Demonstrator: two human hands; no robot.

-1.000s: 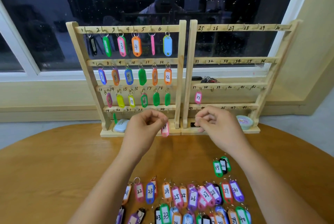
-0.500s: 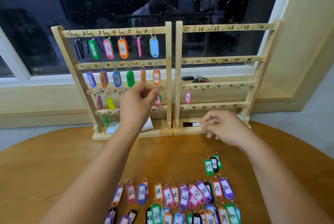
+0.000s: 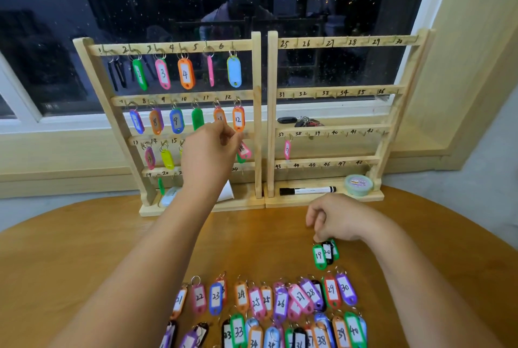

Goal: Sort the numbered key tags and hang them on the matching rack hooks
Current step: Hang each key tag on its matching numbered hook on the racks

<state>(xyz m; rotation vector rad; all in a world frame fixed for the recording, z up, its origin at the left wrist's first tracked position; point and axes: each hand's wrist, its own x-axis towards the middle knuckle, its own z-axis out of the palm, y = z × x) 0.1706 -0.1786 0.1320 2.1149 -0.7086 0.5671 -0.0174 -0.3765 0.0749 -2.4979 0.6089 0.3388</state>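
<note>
My left hand [image 3: 208, 151] is raised to the third rail of the left wooden rack [image 3: 256, 112] and pinches the ring of a pink tag numbered 18 [image 3: 244, 150] at the hook by the right post. My right hand [image 3: 336, 218] is low over the table, its curled fingertips touching the top of a small cluster: the green tag 19 [image 3: 319, 256], a black tag 20 [image 3: 327, 251] and another green one. Rows of numbered tags [image 3: 280, 301] lie near the table's front. The right rack [image 3: 330, 89] holds only a pink tag 37 [image 3: 287, 149].
A black marker [image 3: 307, 190] and a small round green tub [image 3: 358, 185] lie on the right rack's base. A pale blue object [image 3: 168, 197] and a white paper sit on the left rack's base. Keys [image 3: 301, 121] rest on the windowsill behind. The round wooden table [image 3: 84, 249] has bare surface at left.
My left hand rose from the rack's base to the third rail with the pink tag 18. My right hand dropped from the rack base down to the 19–20 tag cluster.
</note>
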